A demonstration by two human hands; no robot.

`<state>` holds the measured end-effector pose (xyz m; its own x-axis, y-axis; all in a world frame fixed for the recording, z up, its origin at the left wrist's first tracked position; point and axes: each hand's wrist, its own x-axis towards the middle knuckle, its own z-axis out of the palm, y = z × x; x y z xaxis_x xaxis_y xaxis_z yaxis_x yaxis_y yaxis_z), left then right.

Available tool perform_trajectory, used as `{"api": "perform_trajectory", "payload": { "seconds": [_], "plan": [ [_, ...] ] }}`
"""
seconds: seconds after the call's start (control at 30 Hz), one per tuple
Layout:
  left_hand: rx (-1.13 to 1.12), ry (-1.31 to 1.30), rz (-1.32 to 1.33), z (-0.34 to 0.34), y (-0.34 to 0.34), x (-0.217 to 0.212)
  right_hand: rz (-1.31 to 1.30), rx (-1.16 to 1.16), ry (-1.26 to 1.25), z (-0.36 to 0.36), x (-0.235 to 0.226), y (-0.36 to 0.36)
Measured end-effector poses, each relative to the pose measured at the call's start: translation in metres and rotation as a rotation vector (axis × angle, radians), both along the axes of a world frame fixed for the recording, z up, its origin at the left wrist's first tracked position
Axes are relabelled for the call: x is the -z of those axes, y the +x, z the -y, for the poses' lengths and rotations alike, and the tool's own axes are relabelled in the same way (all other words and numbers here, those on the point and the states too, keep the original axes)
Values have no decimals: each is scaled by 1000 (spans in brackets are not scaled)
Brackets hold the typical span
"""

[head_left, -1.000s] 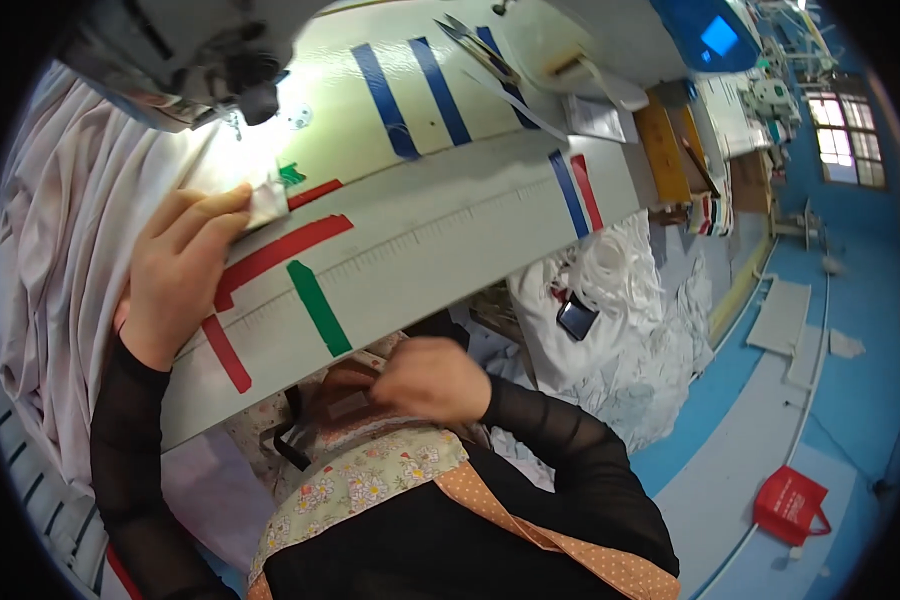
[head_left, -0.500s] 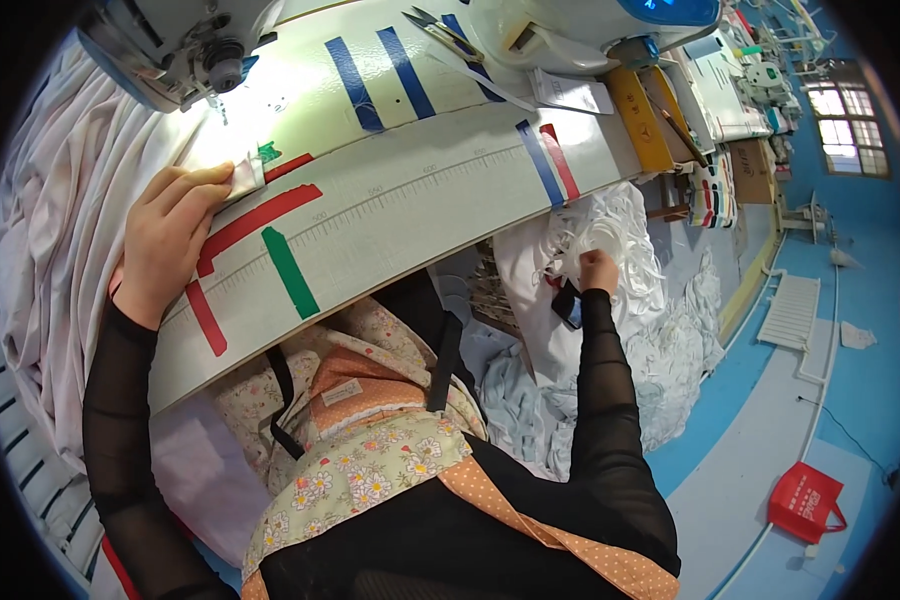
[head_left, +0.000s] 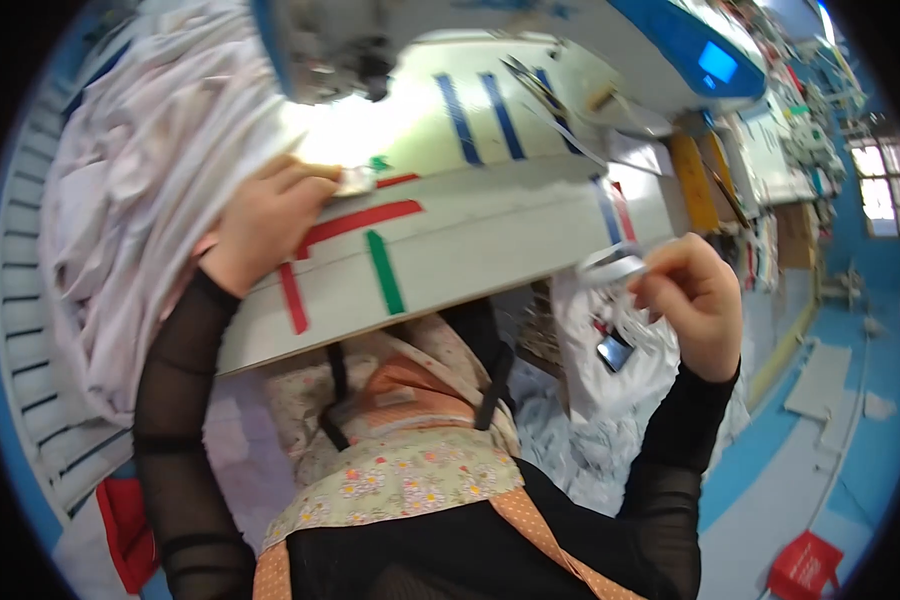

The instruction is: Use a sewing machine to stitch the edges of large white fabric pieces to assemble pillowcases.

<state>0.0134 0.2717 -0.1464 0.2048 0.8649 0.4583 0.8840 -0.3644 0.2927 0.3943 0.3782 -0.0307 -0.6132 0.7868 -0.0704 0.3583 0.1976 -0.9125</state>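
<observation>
Since half a second ago, the right hand (head_left: 692, 300) has risen from the heap of white pieces (head_left: 610, 400) below the bench edge and now hangs in the air level with the bench, holding a small white strip (head_left: 612, 266). The left hand has barely shifted.

At far left, a large bundle of pale lilac fabric (head_left: 140, 200) spills over the bench (head_left: 490, 250) and down its side. Just right of it, the left hand (head_left: 265, 220) lies palm down on the bench top, its forearm in a sheer black sleeve reaching up from below. Its fingers curl forward, and the fingertips press a small white fabric piece (head_left: 357, 180) flat beside red tape marks (head_left: 355, 222), close under the sewing machine (head_left: 450, 40); its grip is closed down onto that piece. A green tape strip (head_left: 384, 272) and blue tape stripes (head_left: 475, 105) mark the bench further right.

At centre, below the bench, a floral apron (head_left: 400, 475) covers the person's lap.

To the right, the right arm bends sharply at the elbow, forearm upright, wrist cocked back. Thumb and fingertips pinch the white strip, which sticks out leftward toward the bench edge. Its grip is closed on the strip. The heap of white pieces sits below that hand, with blue floor (head_left: 830, 440) beyond.
</observation>
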Motion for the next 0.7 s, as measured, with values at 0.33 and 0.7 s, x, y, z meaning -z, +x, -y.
{"api": "perform_trajectory", "payload": {
  "seconds": [0.33, 0.7],
  "plan": [
    [-44, 72, -249, 8, -5, 7, -224, -290, -421, 30, 39, -220],
    [45, 125, -91, 4, -10, 9, 133, -370, 268, -52, 106, -206]
  ]
}}
